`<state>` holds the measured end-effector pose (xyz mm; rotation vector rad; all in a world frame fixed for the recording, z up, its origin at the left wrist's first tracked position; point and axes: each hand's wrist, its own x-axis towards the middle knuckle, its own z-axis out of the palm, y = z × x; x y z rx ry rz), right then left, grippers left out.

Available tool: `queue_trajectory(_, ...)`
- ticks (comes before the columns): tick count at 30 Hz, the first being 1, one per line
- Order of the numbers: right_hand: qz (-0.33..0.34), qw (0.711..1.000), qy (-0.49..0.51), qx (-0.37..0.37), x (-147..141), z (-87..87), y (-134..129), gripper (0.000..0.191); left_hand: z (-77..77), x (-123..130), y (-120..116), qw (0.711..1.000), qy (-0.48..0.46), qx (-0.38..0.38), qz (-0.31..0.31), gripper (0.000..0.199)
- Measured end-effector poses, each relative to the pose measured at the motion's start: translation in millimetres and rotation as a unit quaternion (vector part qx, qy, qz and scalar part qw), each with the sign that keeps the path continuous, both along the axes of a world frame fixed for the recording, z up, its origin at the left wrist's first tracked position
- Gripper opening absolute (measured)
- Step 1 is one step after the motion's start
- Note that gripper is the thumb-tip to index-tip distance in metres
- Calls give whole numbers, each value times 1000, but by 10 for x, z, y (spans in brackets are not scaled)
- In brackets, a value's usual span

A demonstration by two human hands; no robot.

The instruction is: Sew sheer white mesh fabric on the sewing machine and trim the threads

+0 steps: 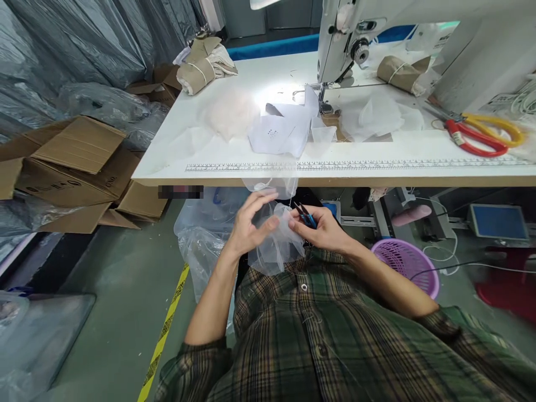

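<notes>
Sheer white fabric (273,252) hangs between both hands, just below the worktop's (165,159) front edge. Right hand (322,228) closed round blue-handled snips (309,218), thumb and forefinger at the fabric's edge. Left hand (250,224): thumb and fingers spread apart, touching the fabric's other side. Near the worktop's front edge: white pieces (278,134), red-and-yellow scissors (455,134).

Sheer cloth (276,251): wht, translucent. Snips (310,219): blue hndls, dk blades. Shirt (343,340): grn/blk/tan plaid. Scissors (479,134): one hndl red, one yel. Basket (431,279): purple. Floor tape (165,332): yel w/ blk mkgs. Tabletop (167,151): wht, blk ruler mkgs. Stool (508,296): prob. dk red, blurred.
</notes>
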<state>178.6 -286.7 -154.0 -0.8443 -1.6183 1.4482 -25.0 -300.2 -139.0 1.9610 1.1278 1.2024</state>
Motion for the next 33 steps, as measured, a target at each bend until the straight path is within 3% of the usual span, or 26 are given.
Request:
queue_trajectory(4,31,999,-20,33,55,15,-13,28,-129,105,204,986,-70,-125,-86,41)
queue_trajectory(11,25,999,-40,-13,148,-60,61,27,-185,186,191,934,-230,-270,-36,38)
queue_trajectory(15,13,999,-36,-25,172,-61,119,28,-136,213,197,912,-228,-337,-48,47)
queue_trajectory(20,23,998,-58,23,257,-13,179,28,-59,239,204,926,-175,-334,-20,30)
queue_trajectory(26,11,998,-68,9,310,-95,315,61,29,234,145,945,-138,-297,4,21)
queue_trajectory(33,55,993,-80,70,206,-102,435,60,99,246,80,948,-116,-295,-7,22)
